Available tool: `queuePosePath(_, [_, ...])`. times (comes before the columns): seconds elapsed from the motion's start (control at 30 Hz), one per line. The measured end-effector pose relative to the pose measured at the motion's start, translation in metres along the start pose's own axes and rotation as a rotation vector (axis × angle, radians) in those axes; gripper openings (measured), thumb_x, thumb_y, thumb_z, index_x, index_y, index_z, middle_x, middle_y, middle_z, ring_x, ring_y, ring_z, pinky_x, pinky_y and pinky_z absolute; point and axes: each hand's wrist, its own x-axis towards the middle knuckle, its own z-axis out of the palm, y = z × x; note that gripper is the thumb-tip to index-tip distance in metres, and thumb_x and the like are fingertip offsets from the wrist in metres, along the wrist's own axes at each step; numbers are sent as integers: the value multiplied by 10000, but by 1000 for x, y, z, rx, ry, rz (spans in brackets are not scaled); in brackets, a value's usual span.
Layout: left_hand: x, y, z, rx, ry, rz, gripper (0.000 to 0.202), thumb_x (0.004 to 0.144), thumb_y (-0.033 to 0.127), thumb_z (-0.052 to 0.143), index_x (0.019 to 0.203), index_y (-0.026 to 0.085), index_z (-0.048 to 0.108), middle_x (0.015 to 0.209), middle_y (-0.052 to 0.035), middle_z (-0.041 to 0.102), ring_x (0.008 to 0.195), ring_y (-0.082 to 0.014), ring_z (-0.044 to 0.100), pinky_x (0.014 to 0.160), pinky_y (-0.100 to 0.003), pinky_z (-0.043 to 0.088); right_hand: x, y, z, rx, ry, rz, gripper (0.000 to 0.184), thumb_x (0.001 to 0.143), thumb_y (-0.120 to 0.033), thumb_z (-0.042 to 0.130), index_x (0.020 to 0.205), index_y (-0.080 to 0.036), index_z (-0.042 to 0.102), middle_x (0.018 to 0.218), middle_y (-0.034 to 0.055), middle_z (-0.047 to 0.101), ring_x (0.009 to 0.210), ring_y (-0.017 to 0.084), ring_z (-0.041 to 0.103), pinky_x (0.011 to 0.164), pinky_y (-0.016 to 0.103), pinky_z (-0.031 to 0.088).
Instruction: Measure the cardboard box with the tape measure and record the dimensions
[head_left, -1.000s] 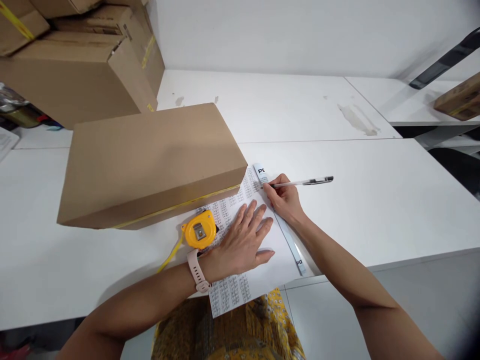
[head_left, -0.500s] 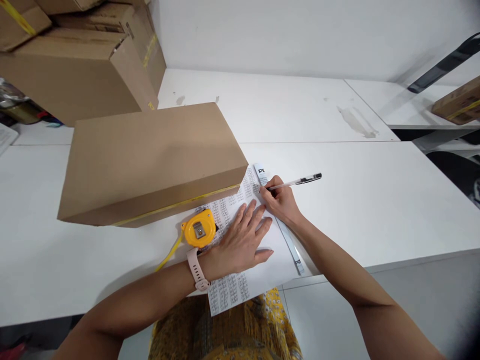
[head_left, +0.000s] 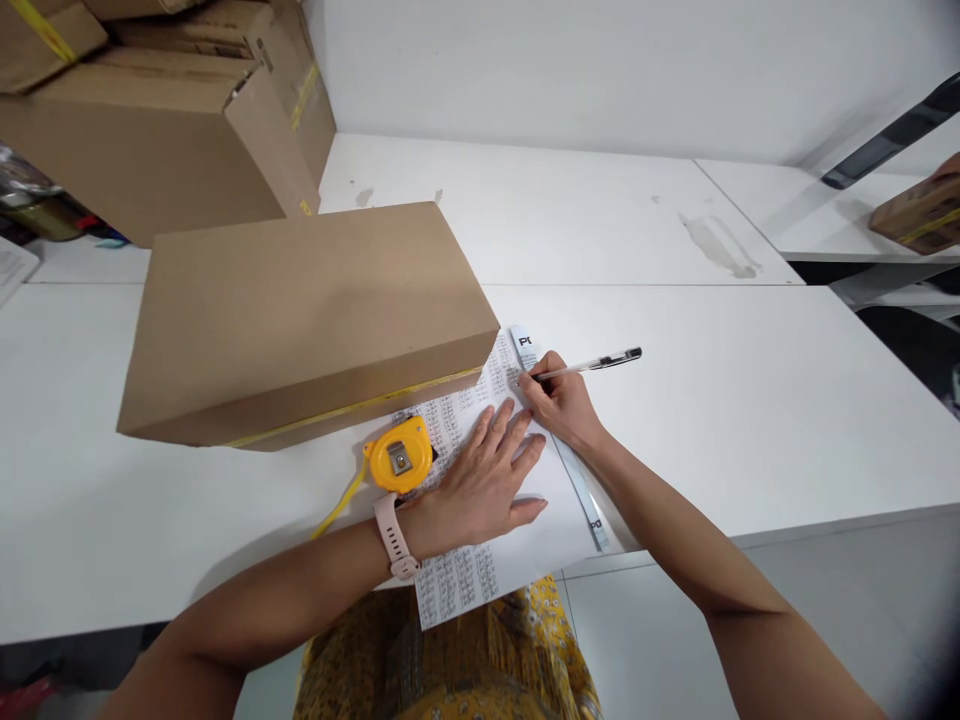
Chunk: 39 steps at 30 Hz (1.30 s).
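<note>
Right hand (head_left: 562, 405): gripping clear plastic pen (head_left: 592, 365), tip on printed white paper sheet (head_left: 465, 580), top rows.
Left hand (head_left: 480, 480): spread flat, pinning sheet.
Entry: under way, unfinished.

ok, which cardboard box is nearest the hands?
The long flat box alone mid-table, yellow tape along its near edge, overlapping the printed sheet under the left hand and pen. Stacked boxes sit far left, a small box far right.
</note>
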Motion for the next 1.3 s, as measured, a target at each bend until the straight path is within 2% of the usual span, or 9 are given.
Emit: queuePosePath(1.3, [0, 0, -1, -2, -3, -10, 750, 961, 629, 527, 1485, 102, 429, 1646, -231, 304, 1570, -420, 117, 1267, -555, 99, 1, -4, -2, -7, 20, 71, 224, 872, -305, 610, 732, -235, 452, 566, -73, 410, 525, 99, 357, 506, 258, 292])
